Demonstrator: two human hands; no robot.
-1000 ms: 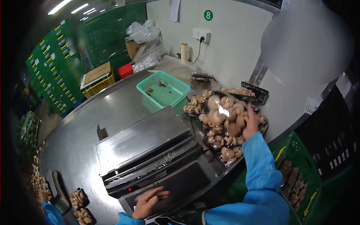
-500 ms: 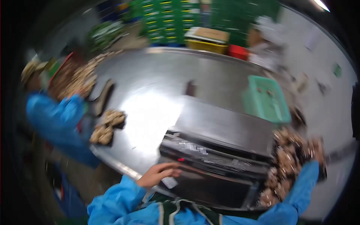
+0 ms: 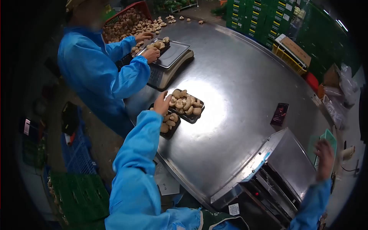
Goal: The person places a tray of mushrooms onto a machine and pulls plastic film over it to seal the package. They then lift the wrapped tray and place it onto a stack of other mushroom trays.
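Observation:
My left hand (image 3: 162,103) reaches over two black trays of mushrooms, its fingers stretched out at the left edge of the farther tray (image 3: 187,106). Whether the fingertips touch that tray is hard to tell. The nearer tray (image 3: 168,125) of mushrooms sits partly under my hand and sleeve. Over on the right, my right hand (image 3: 325,157) is raised beside a light green basket (image 3: 328,138); motion blurs its fingers. The wrapping machine (image 3: 264,188), with a red light, stands in front of me at the lower right.
A co-worker in a blue gown (image 3: 92,65) handles a mushroom tray on a weighing scale (image 3: 172,55). Behind is a red crate (image 3: 128,19) of mushrooms. A phone (image 3: 280,114) lies on the metal table (image 3: 230,76). Green crates (image 3: 253,17) are stacked beyond its far edge.
The view has swung left. My left hand has gone from above the machine to the mushroom trays. My right hand has left the wrapped mushroom packs and is now near the green basket.

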